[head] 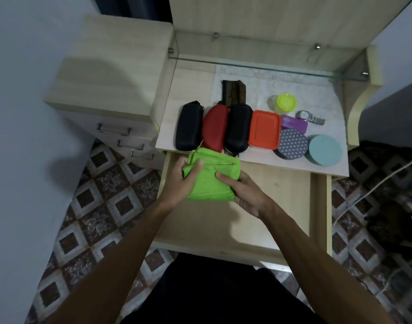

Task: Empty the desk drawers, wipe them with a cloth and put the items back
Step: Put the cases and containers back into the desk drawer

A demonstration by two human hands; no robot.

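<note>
Head view, looking down on an open drawer (258, 206) pulled out from under the bench (188, 85); no brand, label or readable writing anywhere, only a star-like print on a round tin (292, 143).

Green cloth (210, 177), bright lime, folded into a thick pad with creased layers at its far edge; held over the drawer's far left part, just in front of the bench edge; left hand (185, 181) gripping the cloth's left side with fingers curled over the top; right hand (244, 195) pinching the right edge, thumb on top, fingers underneath and hidden.

Lined up on the bench beyond the drawer, left to right: black case (189, 126), red case (214, 129), second black case (237, 128), orange lidded box (264, 129), purple box (293, 123), the tin, pale teal round lid or box (325, 149); behind these a yellow-green lidded jar (285, 104), a metal wristwatch (309, 116), a dark folded item (233, 92) too dim to identify.

Near ends of the red case and second black case covered by the cloth; drawer's bare wooden floor partly shadowed; cabinet with handles (113, 129) left of the drawer, lower drawers cut off.
</note>
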